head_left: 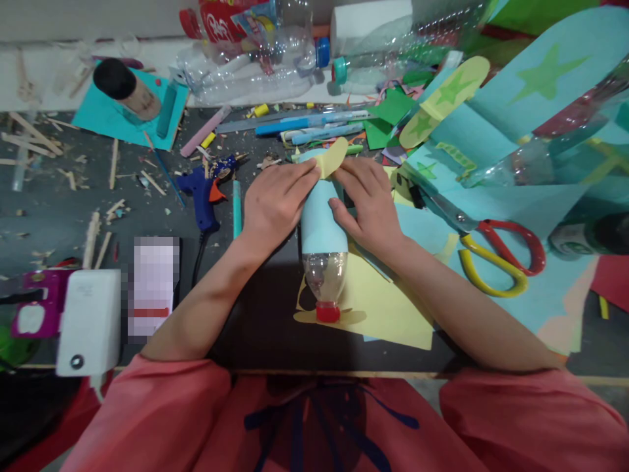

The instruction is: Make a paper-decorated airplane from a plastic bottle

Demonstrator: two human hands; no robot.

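A clear plastic bottle [324, 274] wrapped in light blue paper [324, 223] lies in front of me, its red cap [327, 312] towards my body. Across the far end of the wrap is a rounded yellow paper strip [332, 159]. My left hand [280, 200] comes from the left, fingertips pressed on the strip's left part. From the other side, my right hand [368, 203] holds the strip with its fingers, the thumb resting against the blue wrap. One end of the strip stands up between the hands. Beneath the bottle lies yellow paper [398, 301] with cut-out shapes.
A blue glue gun [202, 196] and a phone [153, 285] lie left. Scissors [474, 229] with red and yellow handles rest on blue paper at right. Behind are markers [314, 122], plastic bottles [255, 72] and a star-decorated blue paper model [545, 85]. A white power bank [89, 321] sits near left.
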